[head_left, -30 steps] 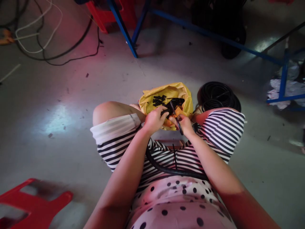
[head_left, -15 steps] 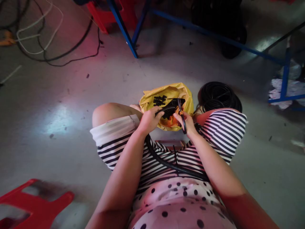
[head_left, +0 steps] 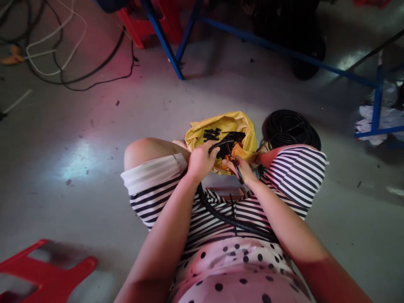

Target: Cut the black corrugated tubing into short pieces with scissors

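Observation:
My left hand (head_left: 202, 160) is closed around a black corrugated tube (head_left: 221, 217), whose free end sticks out over a yellow bag. The rest of the tube runs back under my wrist and across my lap. In my right hand (head_left: 242, 169) is a pair of black-handled scissors (head_left: 240, 173), its blades tilted up toward the tube's end; whether they touch it I cannot tell. Below both hands the yellow bag (head_left: 241, 120) stands open between my legs. Short cut black tube pieces (head_left: 212, 134) lie inside it, with something orange near its front side.
A coil of black tubing (head_left: 292, 128) lies on the floor right of the bag. Blue table legs (head_left: 172, 54) and a red stool (head_left: 139, 25) stand ahead. Loose cables (head_left: 91, 75) spread at the upper left, and another red stool (head_left: 52, 273) is at the lower left.
The scissors have turned from pointing away to leaning left, nearer the tube's end. My right hand has moved slightly left and toward me; my left hand still grips the tube.

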